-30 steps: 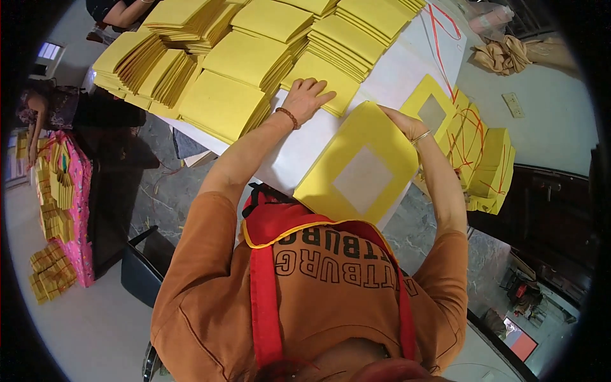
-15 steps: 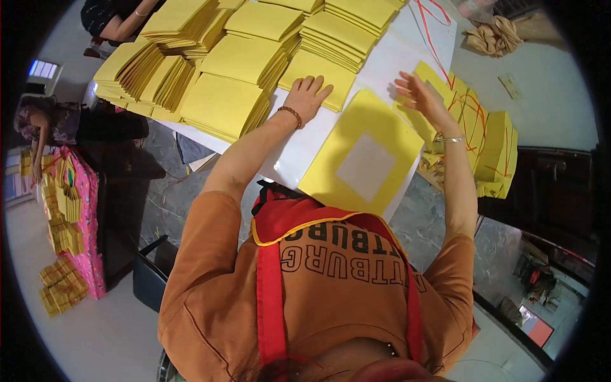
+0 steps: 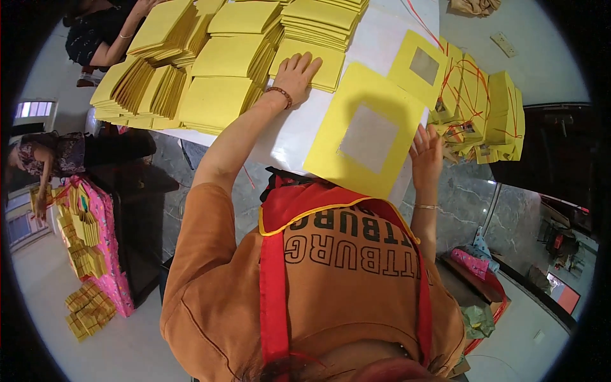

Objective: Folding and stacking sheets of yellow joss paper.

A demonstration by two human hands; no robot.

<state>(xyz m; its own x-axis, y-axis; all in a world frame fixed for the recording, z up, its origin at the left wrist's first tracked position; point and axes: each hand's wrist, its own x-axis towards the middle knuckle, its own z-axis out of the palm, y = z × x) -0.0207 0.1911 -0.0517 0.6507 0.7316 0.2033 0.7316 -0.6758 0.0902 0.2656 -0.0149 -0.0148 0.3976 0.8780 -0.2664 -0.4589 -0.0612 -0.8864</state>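
Observation:
My left hand (image 3: 294, 79) lies with its fingers spread on a low stack of yellow folded papers (image 3: 326, 75), palm down. In front of me a large yellow sheet (image 3: 331, 153) with a pale four-sided window (image 3: 368, 139) lies flat, partly in shadow. Close to its right edge is my right hand (image 3: 426, 153), fingers stretched and apart, holding nothing I can see. Just beyond that sheet lies a smaller yellow piece (image 3: 402, 58) with a greyish window.
Several stacks of yellow folded papers (image 3: 219, 102) cover the left and far side of the white table (image 3: 280, 137). Bundles tied with red string (image 3: 506, 108) stand to the right. A co-worker's arm (image 3: 121, 41) is at far left; another person (image 3: 48, 153) works by a pink-covered table (image 3: 108, 254).
My right hand has come down and toward me, from above the smaller windowed piece to the large sheet's right edge. My left hand stays on its stack.

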